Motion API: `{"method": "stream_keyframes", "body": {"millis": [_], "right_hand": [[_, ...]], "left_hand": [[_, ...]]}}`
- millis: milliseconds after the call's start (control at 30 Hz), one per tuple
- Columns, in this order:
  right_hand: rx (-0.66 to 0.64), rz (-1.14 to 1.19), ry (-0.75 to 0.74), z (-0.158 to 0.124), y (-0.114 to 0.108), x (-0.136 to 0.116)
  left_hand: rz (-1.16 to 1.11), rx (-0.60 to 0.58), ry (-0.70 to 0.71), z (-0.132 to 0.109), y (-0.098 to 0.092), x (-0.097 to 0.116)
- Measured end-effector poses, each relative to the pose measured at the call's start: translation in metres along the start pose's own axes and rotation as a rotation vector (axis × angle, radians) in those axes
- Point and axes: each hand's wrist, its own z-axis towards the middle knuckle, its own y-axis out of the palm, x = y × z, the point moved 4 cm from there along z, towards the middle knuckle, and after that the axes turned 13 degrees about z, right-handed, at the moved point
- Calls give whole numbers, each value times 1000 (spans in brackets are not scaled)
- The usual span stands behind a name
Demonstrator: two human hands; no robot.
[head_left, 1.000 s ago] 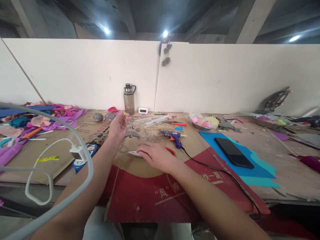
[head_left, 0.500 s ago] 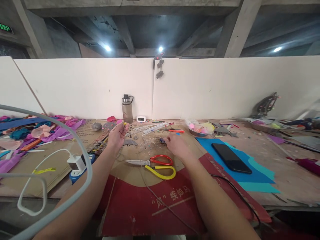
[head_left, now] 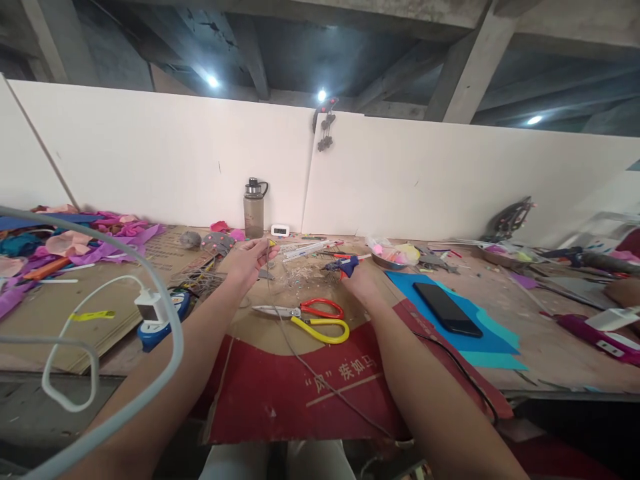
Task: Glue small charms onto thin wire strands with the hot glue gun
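My left hand is raised a little above the cardboard work mat, its fingers pinched on a small thin piece with a yellow tip. My right hand grips the blue glue gun, lifted off the mat with its nozzle pointing left toward that piece. The gun's black cord trails back along my right forearm. Scissors with a red and a yellow handle lie flat on the mat between my two arms.
A black phone rests on blue sheets at the right. A water bottle and small clock stand by the white back wall. Purple and pink scraps pile at the left, with a white charger and cable.
My right hand left the scissors on the mat, reached forward and picked up the glue gun. My left hand kept its pinch and shifted slightly right.
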Motion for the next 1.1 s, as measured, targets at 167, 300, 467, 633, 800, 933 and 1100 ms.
{"method": "stream_keyframes", "body": {"millis": [167,300,467,633,800,933,1100], "right_hand": [[-3,21,187,0,-1,-6],[-36,504,255,-2,1,-26],[-96,887,103,-11,-3,-65],[-106,823,-67,-27,-6,-93],[-104,589,-229,-37,-6,-104],[-113,514,-255,-38,-7,-106],[-88,476,-252,-37,-8,-106]], "left_hand": [[19,0,-9,-4,3,-1],[75,-25,-38,-9,8,-2],[168,24,-70,-9,4,-5],[132,40,-37,-8,3,-4],[30,19,-30,-11,8,-4],[8,0,-35,-11,11,-4],[2,-11,-62,-12,13,-4]]}}
